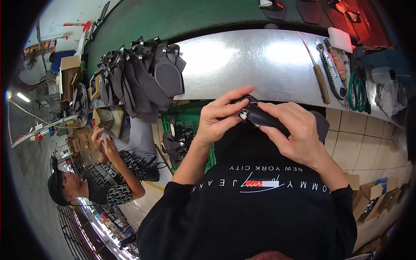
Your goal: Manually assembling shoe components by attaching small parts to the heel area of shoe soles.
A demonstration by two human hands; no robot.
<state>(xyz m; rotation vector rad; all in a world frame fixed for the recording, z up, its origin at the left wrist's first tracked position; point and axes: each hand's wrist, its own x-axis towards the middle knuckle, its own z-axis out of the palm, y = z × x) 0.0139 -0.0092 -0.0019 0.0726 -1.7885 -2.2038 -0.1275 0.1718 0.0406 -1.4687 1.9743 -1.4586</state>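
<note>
A black sandal (260,117) is held between my two hands, just off the near edge of the metal worktop. My left hand (221,115) closes around its front end, thumb and fingers on a small white-and-metallic piece. Wrapped over the black band is my right hand (294,130), its fingers bent and its thumb underneath. A dark grey sole (321,125) shows past the right hand, looking like part of the same sandal. The palms hide much of the rest. To the left, several dark grey sandals (167,78) lie overlapping in a pile.
On the metal worktop (247,60) at right lie a wooden-handled awl (321,84), a utility knife (331,73) and green-handled scissors (357,93). A green crate (211,158) with dark sandals stands below. At left, another person (104,177) handles a small item. Cardboard boxes (368,197) sit lower right.
</note>
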